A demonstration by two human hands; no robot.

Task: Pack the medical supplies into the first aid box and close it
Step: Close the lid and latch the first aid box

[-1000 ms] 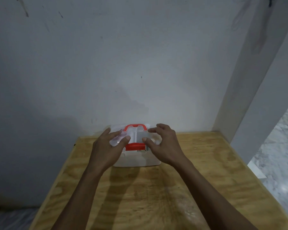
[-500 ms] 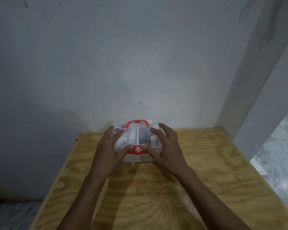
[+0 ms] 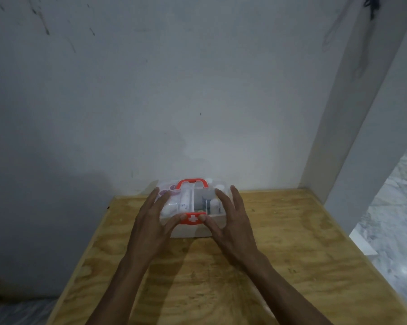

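Fingers now lifted and splayed off lid; left hand (image 3: 151, 221) and right hand (image 3: 230, 221) open, thumbs pressing red latch (image 3: 192, 218); first aid box (image 3: 193, 207) at bench (image 3: 279, 254) 12 o'clock, by wall.

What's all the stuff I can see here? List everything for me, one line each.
First aid box: one, clear plastic, at the far end of the table against the wall, lid down.
Latch: one, red with a white cross, on the box's near edge.
Handle: one, red, lying on the lid's far side.
Supplies: several, mostly white, seen blurred through the lid; count unclear.
Table: one, light plywood.
Wall: grey-white, behind the table.
Floor: pale marbled, at right.
Left hand: fingers spread on the lid, thumb at the latch.
Right hand: the same, mirrored.
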